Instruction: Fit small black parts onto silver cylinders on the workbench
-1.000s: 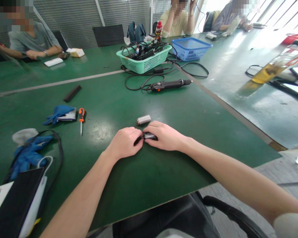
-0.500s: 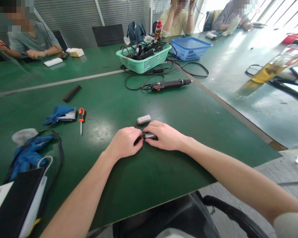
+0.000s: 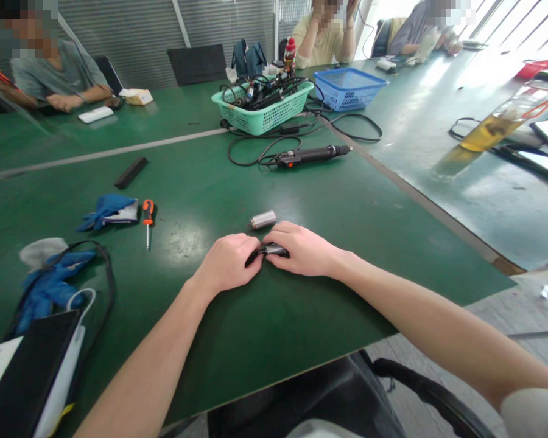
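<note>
Close together on the green table [image 3: 237, 340], my two hands meet around a small dark part with a silvery middle [image 3: 275, 250]. My left hand [image 3: 228, 261] is closed on its black left end, fingers curled over it. My right hand [image 3: 304, 250] pinches the silver-and-black right end between thumb and fingers. Much of the part is hidden by the fingers, so its kind and whether it is one piece or two cannot be told. Just beyond my fingertips lies a short silvery cylinder [image 3: 263, 219] with a darker left end, untouched.
An orange-and-black screwdriver [image 3: 148, 213], blue gloves [image 3: 105, 210] and a black bar [image 3: 131, 173] lie left; a phone [image 3: 30, 371] is nearer. Ahead are a corded electric screwdriver [image 3: 313, 156], a green basket of tools [image 3: 260, 118] and a blue basket [image 3: 347, 91]. Several people sit around.
The whole view has shifted very slightly. My hands keep the same hold on the dark part, and nothing else has visibly moved.
</note>
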Motion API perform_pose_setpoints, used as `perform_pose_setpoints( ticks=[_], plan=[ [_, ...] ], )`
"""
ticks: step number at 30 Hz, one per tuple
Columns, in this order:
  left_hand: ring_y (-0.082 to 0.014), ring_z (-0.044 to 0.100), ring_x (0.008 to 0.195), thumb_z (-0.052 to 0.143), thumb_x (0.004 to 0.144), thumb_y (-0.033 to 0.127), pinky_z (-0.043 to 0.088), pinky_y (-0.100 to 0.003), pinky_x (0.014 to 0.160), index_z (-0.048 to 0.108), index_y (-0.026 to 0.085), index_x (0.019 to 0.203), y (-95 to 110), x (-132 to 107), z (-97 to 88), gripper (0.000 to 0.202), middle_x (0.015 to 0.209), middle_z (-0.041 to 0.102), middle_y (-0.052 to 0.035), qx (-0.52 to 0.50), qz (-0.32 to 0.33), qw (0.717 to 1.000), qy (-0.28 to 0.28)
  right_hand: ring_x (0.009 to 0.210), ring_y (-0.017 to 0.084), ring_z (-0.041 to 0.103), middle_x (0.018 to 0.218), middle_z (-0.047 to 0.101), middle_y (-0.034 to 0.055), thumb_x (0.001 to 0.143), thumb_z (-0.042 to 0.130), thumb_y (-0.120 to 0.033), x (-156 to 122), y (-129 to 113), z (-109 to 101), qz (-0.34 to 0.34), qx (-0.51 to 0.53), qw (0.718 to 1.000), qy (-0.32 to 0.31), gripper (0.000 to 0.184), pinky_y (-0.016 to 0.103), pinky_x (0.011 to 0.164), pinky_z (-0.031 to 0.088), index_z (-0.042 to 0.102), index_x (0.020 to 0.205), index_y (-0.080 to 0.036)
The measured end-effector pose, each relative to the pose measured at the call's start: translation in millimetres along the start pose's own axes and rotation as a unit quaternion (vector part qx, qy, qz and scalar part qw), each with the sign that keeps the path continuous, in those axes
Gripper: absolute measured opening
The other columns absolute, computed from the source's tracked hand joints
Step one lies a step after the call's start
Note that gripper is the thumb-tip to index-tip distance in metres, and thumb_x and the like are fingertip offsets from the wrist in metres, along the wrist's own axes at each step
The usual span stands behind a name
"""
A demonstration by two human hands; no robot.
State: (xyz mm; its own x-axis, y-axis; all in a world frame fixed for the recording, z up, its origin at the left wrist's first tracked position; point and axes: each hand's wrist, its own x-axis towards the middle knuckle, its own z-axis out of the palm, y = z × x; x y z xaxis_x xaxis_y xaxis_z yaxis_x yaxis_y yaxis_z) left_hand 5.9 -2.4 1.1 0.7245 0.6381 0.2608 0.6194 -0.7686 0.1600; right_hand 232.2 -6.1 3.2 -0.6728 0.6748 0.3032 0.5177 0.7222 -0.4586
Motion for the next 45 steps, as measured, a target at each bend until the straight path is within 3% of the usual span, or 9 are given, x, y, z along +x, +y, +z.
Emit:
perform_pose_setpoints(
  ticks=[45],
  plan=[
    [-0.0172,0.056,0.069,0.053,0.091,0.024,0.042,-0.03,0.064,0.059,0.018,0.084,-1.1,-1.9,1.9,0.01,0.077,0.062,-0.0041,0.017,-0.009,1.0,0.002,0.101,0.024,0.06,0.103,0.067,0.0094,0.09,0.061,-0.023,0.6,-0.3,1.0,0.008,-0.004,1.0,-0.001,0.019,0.038,0.09,0.05,0.065,0.108,-0.018]
  ],
)
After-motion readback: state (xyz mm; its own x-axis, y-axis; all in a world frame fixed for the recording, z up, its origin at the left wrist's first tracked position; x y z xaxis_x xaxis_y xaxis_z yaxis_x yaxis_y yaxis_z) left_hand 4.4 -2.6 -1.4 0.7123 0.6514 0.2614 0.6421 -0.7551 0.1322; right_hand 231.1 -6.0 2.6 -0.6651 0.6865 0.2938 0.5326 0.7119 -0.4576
